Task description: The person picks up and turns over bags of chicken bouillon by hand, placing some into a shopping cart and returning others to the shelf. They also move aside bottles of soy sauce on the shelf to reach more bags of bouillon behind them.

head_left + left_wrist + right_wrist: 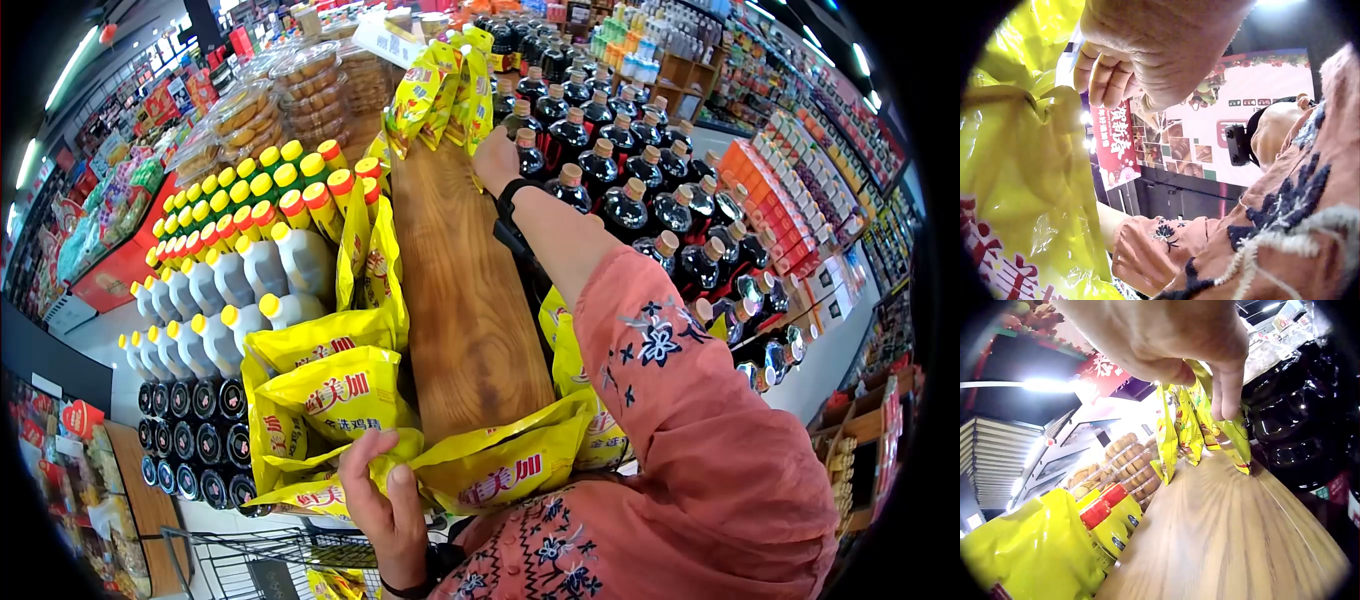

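Observation:
A wooden board (pixel 465 290) runs away from the body, with small yellow bags (pixel 425 95) standing at its far end. There my right hand (pixel 497 160) reaches in; in the right wrist view the hand (pixel 1179 344) pinches the top of the rightmost small yellow bag (pixel 1235 440) between thumb and fingers. Large yellow bags (pixel 345 392) stand round the board's near end and left side. My left hand (pixel 385 500) is raised beside them, fingers loosely bent, holding nothing. In the left wrist view, a yellow bag (pixel 1029 162) is next to the left hand (pixel 1154 56).
Dark bottles (pixel 625 205) crowd the right side of the board. On the left are white jugs (pixel 300 260), yellow-capped bottles (pixel 320 205) and dark jars (pixel 205 400). Clear tubs of baked goods (pixel 310 85) stand at the back left. A shopping cart (pixel 270 555) is at the near left.

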{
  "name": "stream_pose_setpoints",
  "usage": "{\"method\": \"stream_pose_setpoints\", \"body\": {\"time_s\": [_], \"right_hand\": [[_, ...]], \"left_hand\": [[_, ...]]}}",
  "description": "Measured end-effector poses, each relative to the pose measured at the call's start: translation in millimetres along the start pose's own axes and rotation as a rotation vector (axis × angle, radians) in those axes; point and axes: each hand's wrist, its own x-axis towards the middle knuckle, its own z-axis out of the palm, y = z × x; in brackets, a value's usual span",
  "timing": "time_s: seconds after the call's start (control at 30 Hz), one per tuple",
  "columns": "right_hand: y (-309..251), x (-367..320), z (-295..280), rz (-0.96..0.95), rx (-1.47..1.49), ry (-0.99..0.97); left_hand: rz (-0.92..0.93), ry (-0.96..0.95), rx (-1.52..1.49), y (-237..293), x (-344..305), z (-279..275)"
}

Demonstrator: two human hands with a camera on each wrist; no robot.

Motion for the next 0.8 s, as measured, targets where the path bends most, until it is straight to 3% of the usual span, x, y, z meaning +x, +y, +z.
{"method": "stream_pose_setpoints", "body": {"time_s": [0.13, 0.27, 0.4, 0.5, 0.6, 0.7, 0.8], "right_hand": [[-8, -16, -16, 0.002, -0.080, 0.083], [-5, -10, -32, 0.071, 0.057, 0.049], [-8, -16, -56, -0.012, 0.049, -0.065], [3, -6, -50, -0.056, 0.026, -0.044], [22, 44, -14, -0.178, 0.210, -0.111], [-75, -10, -91, -0.086, 0.526, -0.344], [-124, -35, -127, -0.485, 0.766, -0.616]], "left_hand": [[0.034, -0.058, 0.036, 1, -7, -6], [0.039, -0.054, 0.031, 3, -15, -12], [0.006, -0.043, 0.036, 5, -27, -14], [-0.002, -0.044, 0.026, 10, -36, -17], [0.009, 0.009, 0.042, 10, -45, -24], [-0.011, 0.086, 0.070, 13, -56, -35], [0.033, 0.164, 0.166, 7, -67, -54]]}}
